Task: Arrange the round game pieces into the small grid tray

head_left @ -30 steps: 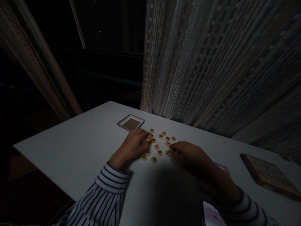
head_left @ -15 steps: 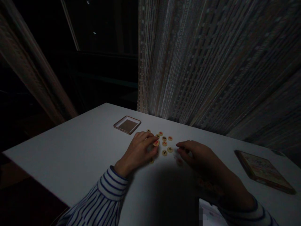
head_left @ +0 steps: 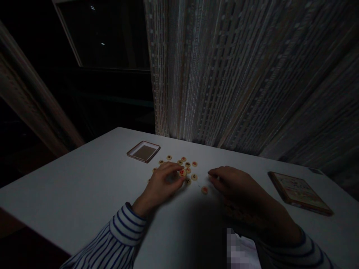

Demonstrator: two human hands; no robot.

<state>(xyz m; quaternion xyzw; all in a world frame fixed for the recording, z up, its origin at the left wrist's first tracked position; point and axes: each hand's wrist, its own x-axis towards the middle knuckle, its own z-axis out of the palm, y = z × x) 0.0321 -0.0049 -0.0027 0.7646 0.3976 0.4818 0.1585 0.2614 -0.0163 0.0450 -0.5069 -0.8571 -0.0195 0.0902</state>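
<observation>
Several small round wooden game pieces with red or black marks lie scattered on a white table. My left hand rests among them, its fingertips pinched on one red-marked piece. My right hand hovers just right of the cluster with fingers curled; whether anything is in them is hidden. A single red-marked piece lies apart on the table between my hands. Both arms wear striped sleeves.
A small square shallow box or lid sits at the far left of the pieces. A flat printed board or box lies at the right. A curtain hangs behind the table, beside a dark window. The room is dim.
My left hand slid right and took up a red-marked piece. My right hand drew back slightly, leaving one piece lying alone. The view shifted rightward.
</observation>
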